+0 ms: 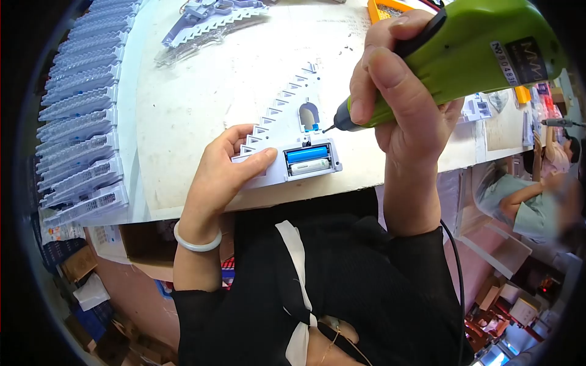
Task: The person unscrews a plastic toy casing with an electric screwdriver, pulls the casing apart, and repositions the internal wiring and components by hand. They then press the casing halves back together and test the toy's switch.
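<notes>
Left hand (226, 161): fingers clamped on housing (278, 131). Right hand (408, 104): fingers wrapped round driver (473, 58), bit (329, 129) near housing. Cells (307, 153) seated, bay (334, 155) uncovered; screwing seems unfinished.

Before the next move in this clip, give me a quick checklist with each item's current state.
1. Pale toothed part steadied: ok, the left hand holds it, thumb on top.
2. Green electric screwdriver gripped: ok, in the right hand.
3. Two cells in the compartment: ok, the blue cell and white cell lie side by side.
4. Battery compartment covered: not ok, it is open.
5. Bit seated in a screw: cannot tell, the tip is too small to judge.
6. Black cord clear of the part: ok, it hangs beside the person.
</notes>
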A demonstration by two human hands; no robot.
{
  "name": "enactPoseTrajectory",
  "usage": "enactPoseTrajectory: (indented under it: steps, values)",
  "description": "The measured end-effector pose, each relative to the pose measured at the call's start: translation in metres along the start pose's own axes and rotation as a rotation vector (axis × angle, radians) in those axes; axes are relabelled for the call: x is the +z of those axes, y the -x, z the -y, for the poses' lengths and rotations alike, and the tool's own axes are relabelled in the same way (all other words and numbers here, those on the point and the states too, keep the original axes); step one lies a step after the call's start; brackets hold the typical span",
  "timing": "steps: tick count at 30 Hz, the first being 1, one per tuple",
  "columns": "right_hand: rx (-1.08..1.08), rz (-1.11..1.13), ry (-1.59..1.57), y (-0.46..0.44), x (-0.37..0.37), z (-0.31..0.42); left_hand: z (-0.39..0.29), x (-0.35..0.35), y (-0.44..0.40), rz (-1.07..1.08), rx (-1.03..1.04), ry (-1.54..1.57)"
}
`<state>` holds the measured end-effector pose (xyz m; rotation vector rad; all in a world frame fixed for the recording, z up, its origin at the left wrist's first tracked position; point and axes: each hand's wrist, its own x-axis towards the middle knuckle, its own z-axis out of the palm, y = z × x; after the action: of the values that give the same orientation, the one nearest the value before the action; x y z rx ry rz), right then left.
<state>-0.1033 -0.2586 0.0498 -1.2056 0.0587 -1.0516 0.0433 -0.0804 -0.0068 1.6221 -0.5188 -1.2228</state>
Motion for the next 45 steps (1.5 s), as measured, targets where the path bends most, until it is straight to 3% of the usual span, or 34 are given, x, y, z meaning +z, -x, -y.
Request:
enactPoseTrajectory:
  steps: [6,9,15,18,21,27,34,45]
  values:
    - [-0.079,0.231,0.066,0.001,-0.012,-0.009,0.001,0.002,0.003,0.0,0.005,0.035]
    - [-0.08,0.129,0.139,0.004,0.001,-0.011,-0.003,0.002,0.004,-0.005,-0.005,0.009]
    - [-0.094,0.199,0.227,0.005,0.006,-0.009,-0.004,0.005,0.0,-0.034,0.022,-0.058]
    - [-0.083,0.224,0.248,0.006,0.006,-0.008,-0.002,0.005,0.0,-0.123,0.106,-0.428]
    - [-0.061,0.209,0.227,0.007,0.005,-0.008,-0.002,0.006,0.008,-0.234,0.424,-0.864]
    - [-0.046,0.229,0.245,0.007,0.005,-0.007,0.017,0.022,0.005,-0.252,0.714,-0.485]
    - [-0.041,0.185,0.132,0.007,-0.004,-0.015,0.026,0.019,0.005,-0.2,0.797,-0.721]
    - [-0.093,0.269,0.201,0.005,-0.001,-0.012,0.029,0.021,0.003,-0.207,0.793,-0.682]
